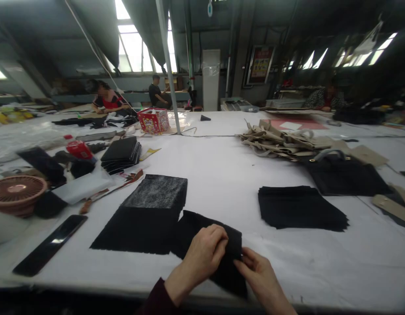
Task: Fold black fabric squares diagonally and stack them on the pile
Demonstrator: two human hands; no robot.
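A black fabric piece [227, 273] lies tilted near the table's front edge, with both hands on it. My left hand [207, 247] is closed over its upper part, thumb and fingers pinched together. At its right edge my right hand [255, 267] pinches the fabric between thumb and fingers. Just to the left is a flat stack of black pieces [133, 229], its far part showing a grey speckled face [158, 192]. Another black stack [297, 208] with uneven edges rests to the right of my hands.
A phone [51, 245] and a pink fan [18, 192] are at left, near a pile of black folded pieces [121, 153]. Beige straps [277, 140] and a black handbag [346, 173] lie at right. A pole [169, 65] rises mid-table; several people sit farther back.
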